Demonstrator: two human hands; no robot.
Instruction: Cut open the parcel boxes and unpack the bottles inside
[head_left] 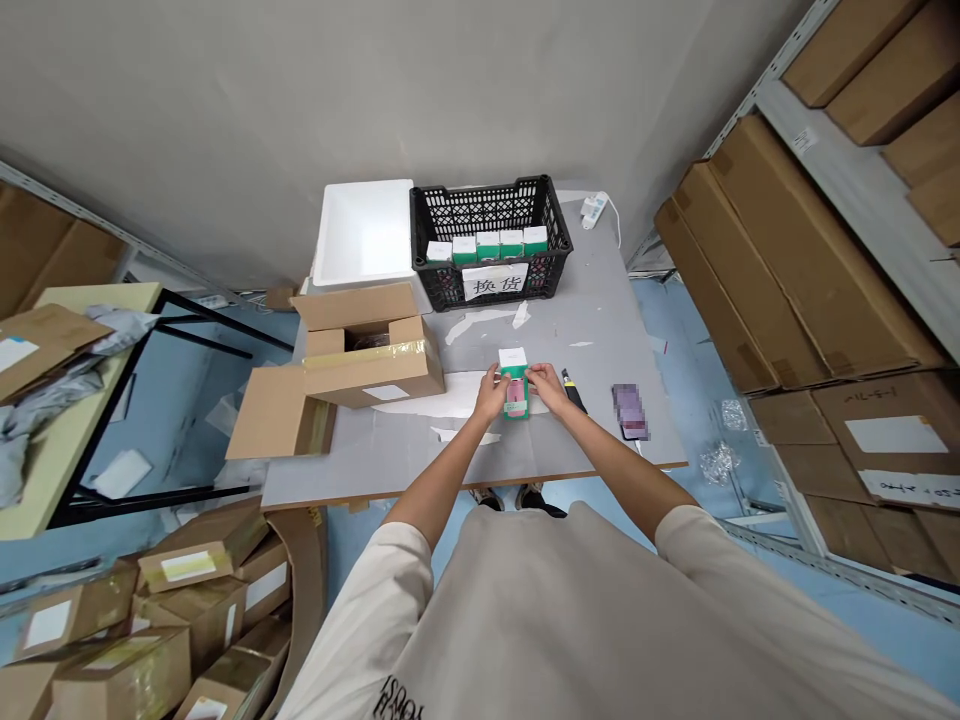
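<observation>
A small green and white box [516, 408] with a pink panel stands or lies on the grey table in front of me; its white end faces away from me. My left hand [491, 392] grips its left side with closed fingers. On the opposite side, my right hand [547, 387] pinches the upper right edge. Just right of that hand lies a black and yellow utility knife [574, 392]. Beyond, a black plastic crate [491, 285] with a paper label holds several similar green and white boxes [487, 244] in a row.
An open cardboard carton [375, 375] stands on the table [450, 465] to the left. Behind it is a white foam box [360, 235]. A phone [630, 412] lies at right, a power strip [594, 210] at the back. Paper scraps are scattered about; shelves of cartons [810, 260] flank the right.
</observation>
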